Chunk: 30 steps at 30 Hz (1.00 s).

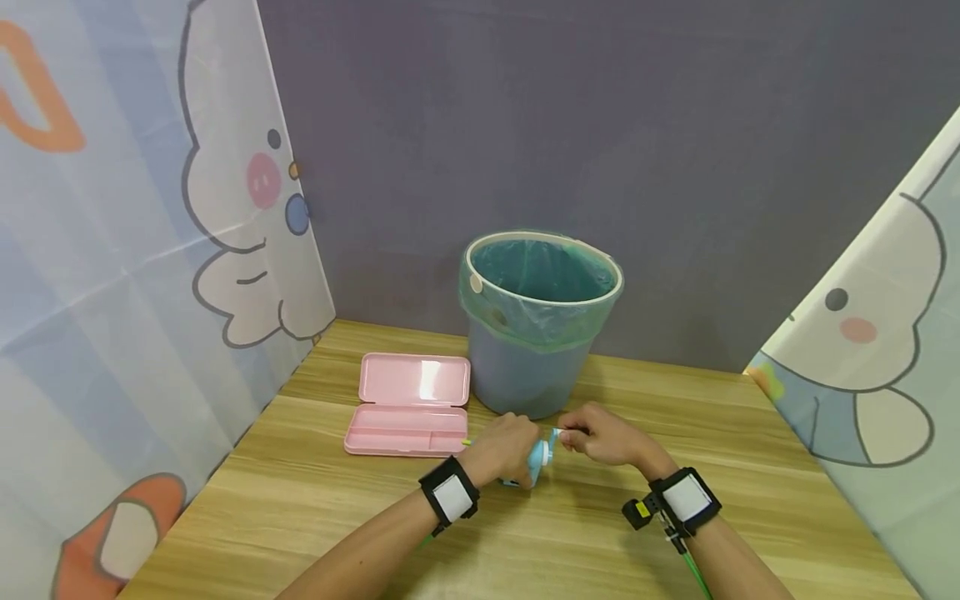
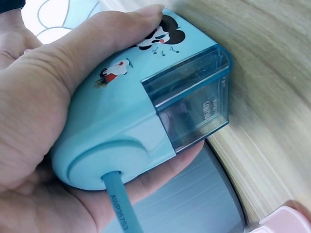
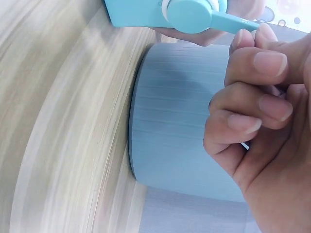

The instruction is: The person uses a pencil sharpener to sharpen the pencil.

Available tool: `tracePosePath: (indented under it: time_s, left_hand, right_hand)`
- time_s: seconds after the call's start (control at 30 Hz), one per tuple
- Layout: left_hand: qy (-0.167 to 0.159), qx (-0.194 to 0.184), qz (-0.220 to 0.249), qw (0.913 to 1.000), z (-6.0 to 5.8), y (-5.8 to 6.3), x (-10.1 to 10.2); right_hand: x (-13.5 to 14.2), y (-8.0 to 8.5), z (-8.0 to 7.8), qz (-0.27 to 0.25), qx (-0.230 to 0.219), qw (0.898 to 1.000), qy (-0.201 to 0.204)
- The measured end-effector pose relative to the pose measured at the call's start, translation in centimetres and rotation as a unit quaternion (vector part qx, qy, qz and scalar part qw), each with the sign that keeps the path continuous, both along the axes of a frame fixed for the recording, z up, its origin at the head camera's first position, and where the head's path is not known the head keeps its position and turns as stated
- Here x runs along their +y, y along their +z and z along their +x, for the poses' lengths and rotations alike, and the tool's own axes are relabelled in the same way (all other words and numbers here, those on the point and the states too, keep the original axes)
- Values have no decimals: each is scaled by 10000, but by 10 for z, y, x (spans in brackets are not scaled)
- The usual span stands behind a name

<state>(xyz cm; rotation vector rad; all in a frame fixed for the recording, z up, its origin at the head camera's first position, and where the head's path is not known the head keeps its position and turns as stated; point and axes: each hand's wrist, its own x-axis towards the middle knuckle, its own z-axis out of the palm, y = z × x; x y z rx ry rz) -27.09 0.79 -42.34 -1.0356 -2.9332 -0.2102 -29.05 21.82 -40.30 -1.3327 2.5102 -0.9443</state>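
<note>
My left hand (image 1: 504,446) grips a light-blue crank pencil sharpener (image 2: 119,116) just over the table, thumb across its printed side. Its see-through drawer (image 2: 194,104) faces the tabletop. A blue pencil (image 2: 121,204) sticks out of the round hole at the front. On the sharpener's other end, in the right wrist view, is a crank (image 3: 231,22) with a straight arm. My right hand (image 1: 603,433) pinches the end of that crank between thumb and forefinger, the other fingers curled in. The crank's knob is mostly hidden by those fingertips.
A blue-grey bin (image 1: 517,375) with a green liner stands behind my hands. An opened pink pencil case (image 1: 375,437) lies left of it, near my left hand. Printed cloth (image 1: 135,275) hangs at both sides of the wooden table (image 1: 360,500), and a grey one behind.
</note>
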Motion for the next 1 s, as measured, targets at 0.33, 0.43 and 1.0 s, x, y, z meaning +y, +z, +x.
tracePosePath:
  time_s: [0.33,0.43,1.0]
  left_hand:
    - [-9,59,-93,9999,-2,2,-1]
    - [-45,31,-77,10000,-1,1,-1]
    - [-31,-38,-34,10000,-1,-2,0]
  right_hand:
    - [-3,2,-2,171,195,9992,-293]
    - [-2,-2,-3,230,323,9982,-447]
    - [-1,-15,-12,176,-6,9976,-662]
